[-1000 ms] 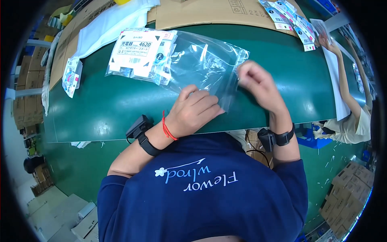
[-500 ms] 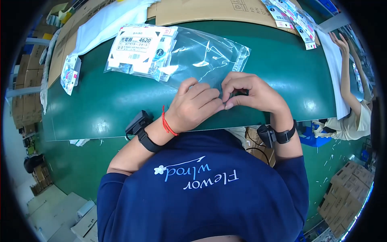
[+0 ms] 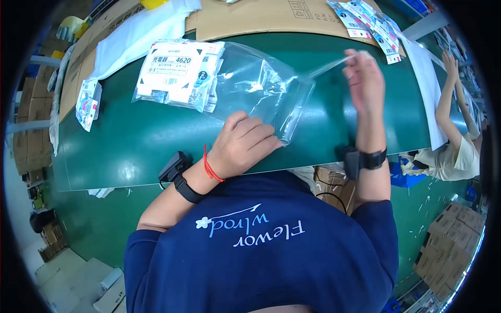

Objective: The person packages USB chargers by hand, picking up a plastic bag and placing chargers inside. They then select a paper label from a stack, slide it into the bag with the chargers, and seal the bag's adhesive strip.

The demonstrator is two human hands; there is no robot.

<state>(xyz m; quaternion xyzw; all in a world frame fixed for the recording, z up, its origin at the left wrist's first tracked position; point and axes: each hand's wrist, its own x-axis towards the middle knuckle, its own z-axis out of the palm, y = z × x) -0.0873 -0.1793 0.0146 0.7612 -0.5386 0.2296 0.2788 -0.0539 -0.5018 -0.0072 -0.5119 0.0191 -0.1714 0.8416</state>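
Observation:
A clear plastic bag [image 3: 250,78] lies on the green table, with its open end toward the right. Inside its left part is a stack of white and blue flat packs, topped by a printed white card [image 3: 169,65]. My left hand [image 3: 244,143] is closed on the near corner of the bag's open end. Raised at the right, my right hand [image 3: 365,81] pinches the end of a thin clear strip [image 3: 329,67]. That strip runs taut from my fingers to the far corner of the bag's end.
Flattened cardboard [image 3: 250,18] covers the table's far side. Several blister packs [image 3: 368,26] lie at the far right, and another pack [image 3: 87,104] is at the left by white foam sheeting [image 3: 135,39]. A co-worker's arms [image 3: 449,99] reach in at the right.
My right hand has moved away from the left hand, up and to the right, pulling the strip from the bag's edge. My left hand stays at the near corner.

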